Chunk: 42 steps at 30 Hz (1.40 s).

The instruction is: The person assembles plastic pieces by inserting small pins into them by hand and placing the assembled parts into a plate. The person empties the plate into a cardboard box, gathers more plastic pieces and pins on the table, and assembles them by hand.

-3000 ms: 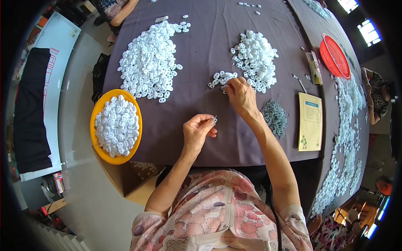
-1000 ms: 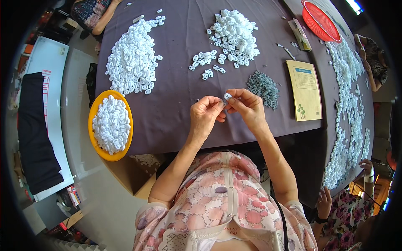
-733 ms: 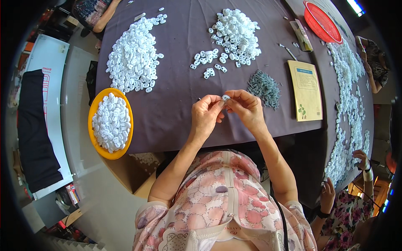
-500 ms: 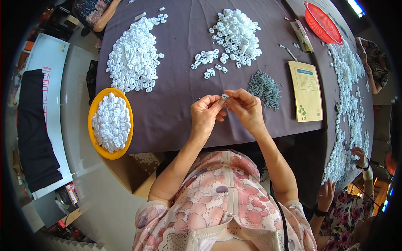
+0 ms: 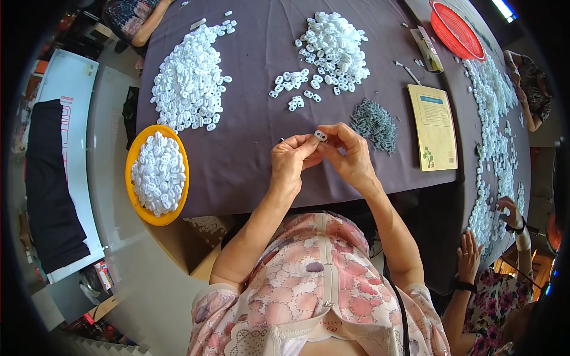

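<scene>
A small white oval plastic piece with two dark holes is held over the near part of the table. My left hand pinches it from the left between thumb and fingers. From the other side, the curled fingers of my right hand close on it, the index finger at its upper edge. Whether a smaller part is also between the fingers is hidden. Just beyond my right hand lies a pile of small grey screw-like pins. Farther off are a heap of similar white pieces and a small group of them.
Another white heap lies to the left, beside a yellow bowl full of white pieces. On the right are a tan booklet, a red basket and a long spread of pieces. A co-worker's hands are at that spread.
The white piece has turned between my fingers, so both its holes now show. My right hand has shifted slightly upward. At the right, the co-worker's hands have moved farther up along the spread.
</scene>
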### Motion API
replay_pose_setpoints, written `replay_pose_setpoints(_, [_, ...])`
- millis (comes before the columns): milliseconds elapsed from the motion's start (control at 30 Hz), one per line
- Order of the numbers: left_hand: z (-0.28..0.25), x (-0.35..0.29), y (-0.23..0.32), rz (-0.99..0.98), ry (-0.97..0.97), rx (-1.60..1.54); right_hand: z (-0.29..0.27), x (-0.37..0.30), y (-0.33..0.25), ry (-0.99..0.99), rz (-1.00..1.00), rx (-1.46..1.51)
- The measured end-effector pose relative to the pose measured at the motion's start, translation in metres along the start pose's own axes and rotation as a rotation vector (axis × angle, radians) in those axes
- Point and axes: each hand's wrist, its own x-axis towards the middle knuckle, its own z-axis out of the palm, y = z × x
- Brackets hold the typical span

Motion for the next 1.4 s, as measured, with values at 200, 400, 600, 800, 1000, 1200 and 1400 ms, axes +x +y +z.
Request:
replay_pose_setpoints(200, [0.008,-0.005,0.006,-0.012,-0.014,-0.013,-0.005,0.001,-0.003,-0.016,-0.058,-0.063])
replay_pose_setpoints(400, [0.010,-0.004,0.005,-0.004,-0.057,-0.044,-0.005,-0.001,0.001,0.014,-0.072,-0.104])
replay_pose_setpoints(600, [0.015,0.000,0.002,0.181,-0.025,0.086,-0.002,-0.002,-0.004,0.025,-0.153,-0.129])
replay_pose_setpoints(800, [0.012,0.000,-0.008,0.176,-0.034,0.112,0.005,-0.009,0.001,0.082,-0.081,-0.218])
replay_pose_setpoints(1000, [0.005,0.000,-0.006,0.055,-0.124,0.056,0.001,-0.008,0.008,0.046,-0.131,-0.282])
replay_pose_setpoints(1200, [0.004,0.000,-0.011,0.109,-0.097,0.145,0.004,-0.011,0.015,0.041,-0.151,-0.278])
replay_pose_setpoints(1400, [0.001,0.001,-0.020,0.097,-0.069,0.092,0.005,-0.014,0.022,0.032,-0.156,-0.285])
